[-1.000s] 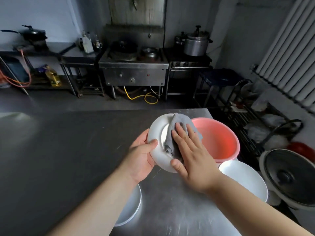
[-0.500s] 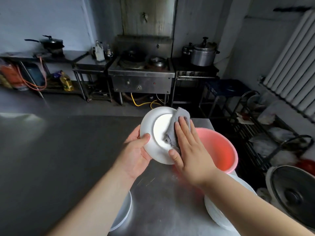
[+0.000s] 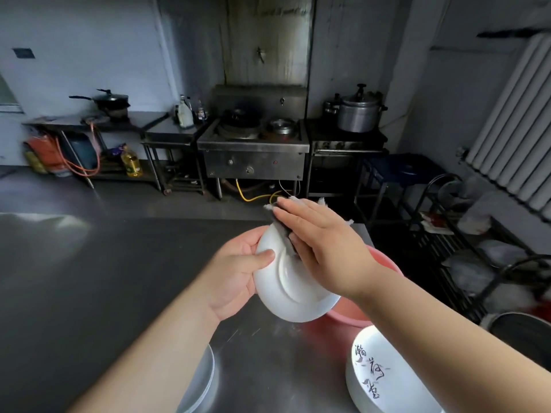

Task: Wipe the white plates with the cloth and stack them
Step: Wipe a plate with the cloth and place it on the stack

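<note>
White plate point(image 3: 293, 289) held over a pink basin point(image 3: 356, 315); grey cloth point(image 3: 284, 223) (pale frayed edges); second white plate point(image 3: 384, 380) bearing black calligraphy; grey steel table point(image 3: 89, 278); yellow hose point(image 3: 253, 198).

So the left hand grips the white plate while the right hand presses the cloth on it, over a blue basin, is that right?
Not quite: the basin is pink, as the head view shows. The left hand does grip the white plate while the right hand presses the cloth on it.

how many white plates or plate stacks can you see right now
3: a held plate gripped by the left hand, a stack under the left forearm, another bottom right. How many plates each stack holds cannot be told.
</note>
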A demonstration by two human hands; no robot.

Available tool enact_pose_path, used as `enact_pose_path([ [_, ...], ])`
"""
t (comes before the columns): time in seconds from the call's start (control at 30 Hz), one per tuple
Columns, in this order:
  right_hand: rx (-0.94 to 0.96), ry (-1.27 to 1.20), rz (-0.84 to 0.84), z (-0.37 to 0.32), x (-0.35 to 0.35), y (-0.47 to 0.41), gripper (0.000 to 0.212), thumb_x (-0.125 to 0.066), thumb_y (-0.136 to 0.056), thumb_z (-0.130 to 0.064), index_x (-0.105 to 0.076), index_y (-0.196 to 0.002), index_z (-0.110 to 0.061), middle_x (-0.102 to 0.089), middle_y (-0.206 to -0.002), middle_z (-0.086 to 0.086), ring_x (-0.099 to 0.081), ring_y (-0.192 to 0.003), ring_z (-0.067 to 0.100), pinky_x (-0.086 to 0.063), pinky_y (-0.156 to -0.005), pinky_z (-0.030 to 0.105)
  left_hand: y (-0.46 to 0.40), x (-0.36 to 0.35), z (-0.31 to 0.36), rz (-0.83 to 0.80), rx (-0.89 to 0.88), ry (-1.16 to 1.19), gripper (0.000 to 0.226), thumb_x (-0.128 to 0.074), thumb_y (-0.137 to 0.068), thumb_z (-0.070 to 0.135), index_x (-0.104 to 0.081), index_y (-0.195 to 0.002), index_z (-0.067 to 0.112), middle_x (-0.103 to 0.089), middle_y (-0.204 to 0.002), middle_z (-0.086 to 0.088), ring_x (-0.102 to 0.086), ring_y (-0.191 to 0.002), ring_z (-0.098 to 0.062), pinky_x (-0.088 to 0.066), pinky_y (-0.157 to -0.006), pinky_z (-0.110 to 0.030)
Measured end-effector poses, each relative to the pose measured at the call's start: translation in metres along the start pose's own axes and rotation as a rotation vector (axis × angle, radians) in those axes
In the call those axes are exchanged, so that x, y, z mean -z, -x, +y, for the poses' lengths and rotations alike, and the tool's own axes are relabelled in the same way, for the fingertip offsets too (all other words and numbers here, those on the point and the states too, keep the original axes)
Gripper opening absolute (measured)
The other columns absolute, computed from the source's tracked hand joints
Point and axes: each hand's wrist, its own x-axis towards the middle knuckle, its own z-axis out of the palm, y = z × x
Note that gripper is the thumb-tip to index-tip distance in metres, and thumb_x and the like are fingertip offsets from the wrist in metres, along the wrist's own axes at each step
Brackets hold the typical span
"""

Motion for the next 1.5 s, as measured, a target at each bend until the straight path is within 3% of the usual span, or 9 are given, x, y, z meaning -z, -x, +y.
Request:
enact_pose_path([
  [0.33,-0.041,0.005,-0.050,0.010,0.016,0.013,0.048,-0.054,-0.108,-0.024,-0.050,-0.155,-0.014,-0.042,-0.163,0.001,-0.041,-0.151,0.026,-0.032,-0.125,0.041,0.004,-0.011,-0.008,-0.001,-0.006,0.031,0.050,-0.058,-0.094,0.007,-0.061,-0.143,0.010,-0.062,-0.140,-0.029,-0.064,-0.124,-0.041,-0.054,-0.103,-0.049],
  [0.47,-0.425,-0.200,0.114,-0.004,0.001,0.042,0.059,-0.044,-0.110,-0.027,-0.025,-0.166,-0.029,-0.014,-0.168,-0.029,-0.013,-0.158,0.000,-0.019,-0.129,0.029,0.005,-0.007,-0.005,0.049,-0.126,0.109,0.054,-0.057,-0.095,0.007,-0.054,-0.149,0.008,-0.058,-0.148,-0.025,-0.056,-0.136,-0.044,-0.048,-0.113,-0.053],
  [0.57,-0.577,-0.311,0.131,-0.018,-0.018,0.069,0.064,-0.039,-0.110,-0.029,-0.013,-0.168,-0.034,-0.004,-0.173,-0.023,-0.001,-0.158,-0.003,-0.015,-0.128,0.032,0.008,-0.009,-0.014,0.100,-0.162,0.144,0.056,-0.059,-0.093,0.008,-0.054,-0.149,0.009,-0.057,-0.149,-0.023,-0.054,-0.139,-0.044,-0.046,-0.115,-0.056],
  [0.73,-0.469,-0.269,0.170,0.011,0.023,0.029,0.057,-0.053,-0.107,-0.022,-0.039,-0.161,-0.035,-0.031,-0.162,-0.030,-0.025,-0.152,-0.007,-0.020,-0.123,0.015,0.007,-0.023,-0.016,0.076,-0.193,0.163,0.053,-0.056,-0.097,0.008,-0.054,-0.149,0.010,-0.056,-0.150,-0.023,-0.053,-0.139,-0.042,-0.049,-0.112,-0.051],
  [0.93,-0.633,-0.404,0.243,-0.039,-0.003,0.068,0.068,-0.043,-0.109,-0.032,-0.010,-0.169,-0.030,0.002,-0.174,-0.022,0.004,-0.157,-0.006,-0.009,-0.128,0.028,0.005,-0.035,-0.014,0.163,-0.255,0.251,0.056,-0.054,-0.095,0.006,-0.052,-0.151,0.012,-0.057,-0.151,-0.018,-0.055,-0.140,-0.036,-0.053,-0.109,-0.046],
  [1.03,-0.705,-0.437,0.240,-0.025,0.006,0.056,0.062,-0.046,-0.109,-0.027,-0.024,-0.167,-0.028,-0.017,-0.174,-0.014,-0.009,-0.157,-0.005,-0.014,-0.129,0.025,0.011,-0.042,-0.021,0.191,-0.224,0.204,0.059,-0.055,-0.092,0.005,-0.051,-0.151,0.012,-0.059,-0.149,-0.018,-0.054,-0.140,-0.037,-0.048,-0.114,-0.052],
  [1.13,-0.712,-0.499,0.221,-0.008,0.026,0.037,0.047,-0.049,-0.106,-0.025,-0.048,-0.153,-0.024,-0.051,-0.155,0.000,-0.043,-0.146,0.016,-0.036,-0.123,0.046,0.013,-0.049,-0.020,0.219,-0.248,0.174,0.060,-0.055,-0.092,0.003,-0.050,-0.151,0.010,-0.059,-0.149,-0.018,-0.054,-0.140,-0.037,-0.041,-0.117,-0.054],
  [1.33,-0.825,-0.521,0.314,-0.052,-0.009,0.086,0.063,-0.053,-0.107,-0.028,-0.028,-0.165,-0.030,-0.029,-0.168,-0.017,-0.021,-0.154,-0.005,-0.025,-0.129,0.040,0.022,-0.052,-0.032,0.200,-0.237,0.163,0.061,-0.057,-0.092,0.004,-0.047,-0.152,0.014,-0.060,-0.150,-0.013,-0.056,-0.139,-0.032,-0.045,-0.115,-0.052],
  [1.5,-0.744,-0.556,0.224,-0.012,0.010,0.063,0.050,-0.053,-0.107,-0.022,-0.049,-0.155,-0.037,-0.041,-0.160,-0.025,-0.032,-0.145,-0.014,-0.030,-0.121,0.018,0.023,-0.040,-0.016,0.141,-0.056,0.166,0.064,-0.060,-0.089,0.008,-0.048,-0.150,0.022,-0.062,-0.147,-0.010,-0.063,-0.131,-0.035,-0.060,-0.089,-0.057],
])
